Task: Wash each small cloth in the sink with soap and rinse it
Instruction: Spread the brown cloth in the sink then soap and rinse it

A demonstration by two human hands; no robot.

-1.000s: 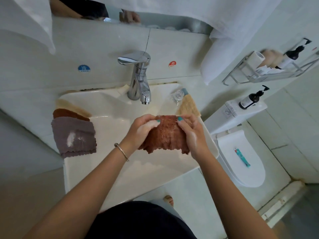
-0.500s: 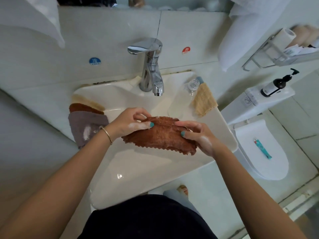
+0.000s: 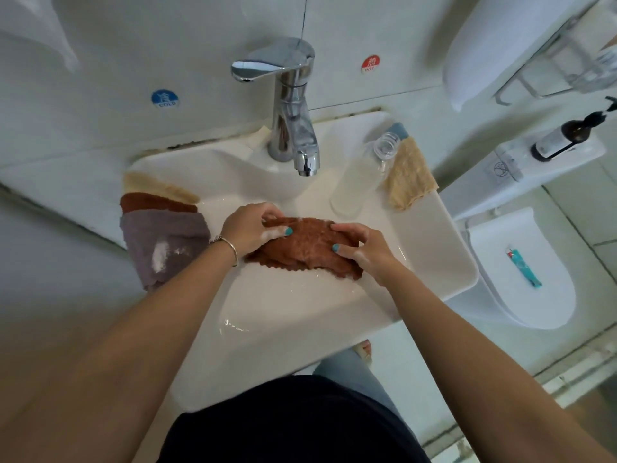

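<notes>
A rust-brown cloth (image 3: 309,245) lies bunched in the white sink (image 3: 447,248), below the chrome tap (image 3: 293,105). My left hand (image 3: 252,227) grips its left end with curled fingers and has soap foam on it. My right hand (image 3: 362,250) grips the right end, thumb on top. No water runs from the spout. A clear soap bottle (image 3: 360,175) lies on the rim right of the tap.
Three cloths hang over the sink's left rim: beige (image 3: 157,187), brown (image 3: 153,203) and grey-purple (image 3: 163,243) with white foam. A beige cloth (image 3: 409,177) lies on the right rim. A toilet (image 3: 521,272) with a teal tube on its lid stands to the right.
Both hands have lowered the brown cloth from held up and spread down into the basin, bunching it flatter. The view has tilted down and closer to the sink.
</notes>
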